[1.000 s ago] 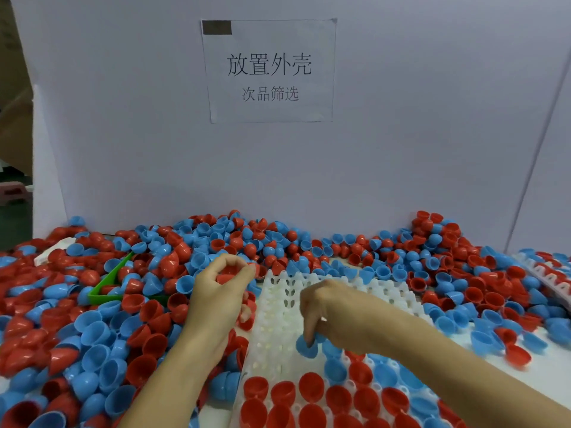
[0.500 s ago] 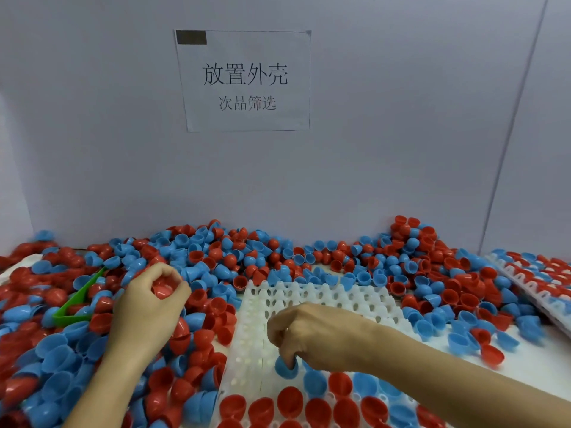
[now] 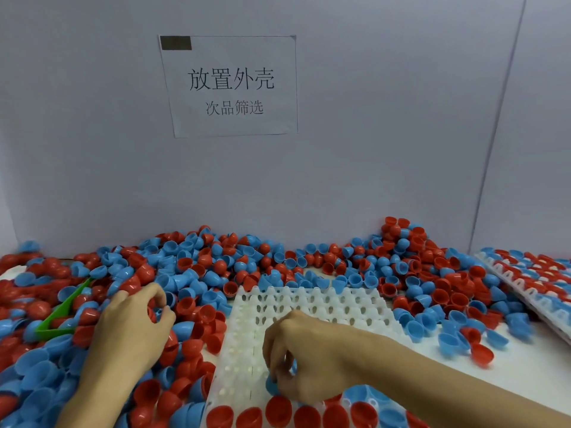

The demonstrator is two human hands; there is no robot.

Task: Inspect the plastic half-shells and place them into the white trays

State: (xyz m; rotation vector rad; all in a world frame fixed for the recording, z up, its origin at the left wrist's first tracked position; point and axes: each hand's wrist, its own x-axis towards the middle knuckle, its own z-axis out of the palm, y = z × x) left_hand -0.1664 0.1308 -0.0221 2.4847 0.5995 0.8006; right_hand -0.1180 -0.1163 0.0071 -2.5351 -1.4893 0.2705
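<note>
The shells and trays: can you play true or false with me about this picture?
1. The right hand sets a blue shell into the middle tray. True.
2. All the shells are green. False: they are red and blue.
3. The left hand is on the shell pile. True.
4. The middle tray is full. False: its far rows are empty.
5. A second tray sits at the right. True.

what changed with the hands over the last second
The left hand dropped from a raised pinch down into the loose shells, fingers curled round a red one. The right hand stayed on the white tray, pressing a blue shell in.
</note>
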